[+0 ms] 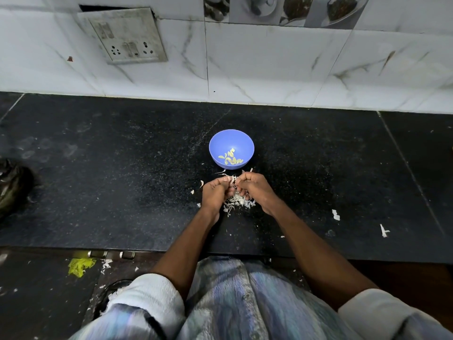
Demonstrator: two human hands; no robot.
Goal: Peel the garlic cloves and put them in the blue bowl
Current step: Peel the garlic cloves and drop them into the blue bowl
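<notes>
Both hands sit together on the black tabletop, just in front of the blue bowl. Left hand and right hand have fingers curled inward, tips meeting over sth small and pale between them, prob. a garlic clove w/ skin half off; too small to tell exactly what each hand pinches. Under the hands lies a heap of white peel scraps, more bits scattered around.

Bowl holds several peeled cloves, yellowish, lying at the bottom on the near side. No unpeeled stock visible apart from what the hands cover.

Step in hand, as I judge it: stripping skin off one clove. To do it well: hold the clove steady w/ one hand, nip the skin at the root end w/ the other thumbnail, pull along the length, not across. Let skin drop on the heap, not in the bowl. Check no papery film left, then lift fwd & drop the clove in; the bowl is close, so only a short reach.
</notes>
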